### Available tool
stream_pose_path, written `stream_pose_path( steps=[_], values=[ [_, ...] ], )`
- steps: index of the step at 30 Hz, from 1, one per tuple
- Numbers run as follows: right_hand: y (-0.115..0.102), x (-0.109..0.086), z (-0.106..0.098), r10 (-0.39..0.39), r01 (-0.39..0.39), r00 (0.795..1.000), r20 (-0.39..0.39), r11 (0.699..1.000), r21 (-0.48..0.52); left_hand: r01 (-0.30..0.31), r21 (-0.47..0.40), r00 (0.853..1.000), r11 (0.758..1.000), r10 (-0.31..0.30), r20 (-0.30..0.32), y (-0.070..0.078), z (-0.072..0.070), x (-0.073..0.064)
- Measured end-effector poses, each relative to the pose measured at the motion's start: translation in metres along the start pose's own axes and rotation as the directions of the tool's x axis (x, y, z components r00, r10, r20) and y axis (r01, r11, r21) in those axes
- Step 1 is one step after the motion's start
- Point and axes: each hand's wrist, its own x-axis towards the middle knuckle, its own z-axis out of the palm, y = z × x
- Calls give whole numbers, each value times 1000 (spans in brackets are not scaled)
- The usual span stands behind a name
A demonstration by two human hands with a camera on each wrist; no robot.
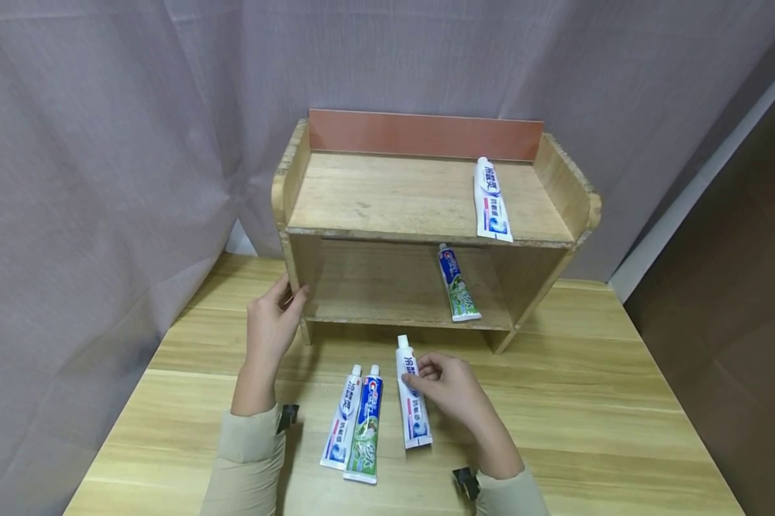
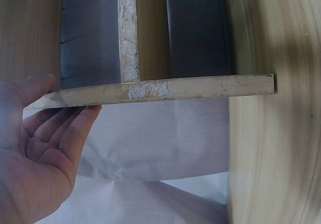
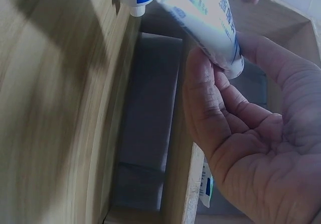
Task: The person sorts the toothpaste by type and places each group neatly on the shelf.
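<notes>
My right hand (image 1: 454, 387) pinches a white toothpaste tube (image 1: 416, 416) between thumb and fingers, cap pointing toward the shelf. The right wrist view shows the same tube (image 3: 213, 25) slanting up out of the fingers. My left hand (image 1: 271, 319) grips the left side panel of a small two-tier wooden shelf (image 1: 374, 193). In the left wrist view, thumb and fingers lie on opposite sides of that panel (image 2: 200, 87). Left of the held tube, a blue-green toothpaste tube (image 1: 364, 444) overlaps a white toothpaste tube (image 1: 340, 423) on the table.
On the shelf's top board lies a white toothpaste tube (image 1: 492, 204), right of centre. A blue-green toothpaste tube (image 1: 458, 287) lies on the lower board. Grey curtain (image 1: 116, 143) hangs behind and left of the wooden table (image 1: 593, 416); a dark brown panel (image 1: 735, 251) stands right.
</notes>
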Motion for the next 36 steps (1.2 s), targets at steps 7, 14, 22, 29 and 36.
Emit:
stream_pose_path(
  steps=[7,14,22,29,36],
  values=[
    [-2,0,-2,7,-7,1000,-1,1000,-7,-8,10,1000,1000,8,-5,0,0,0],
    [-6,2,-7,-35,35,999,-6,999,-8,-12,7,1000,1000,12,-6,-1,0,0],
    [-8,3,-9,-40,40,999,2,999,-5,-17,4,1000,1000,17,-4,0,0,0],
    [-11,5,-12,-59,59,998,8,998,-7,-24,3,1000,1000,24,-7,0,0,0],
    [-17,6,-16,-64,64,998,0,998,-17,-21,1,1000,1000,21,-6,0,0,0]
  ],
)
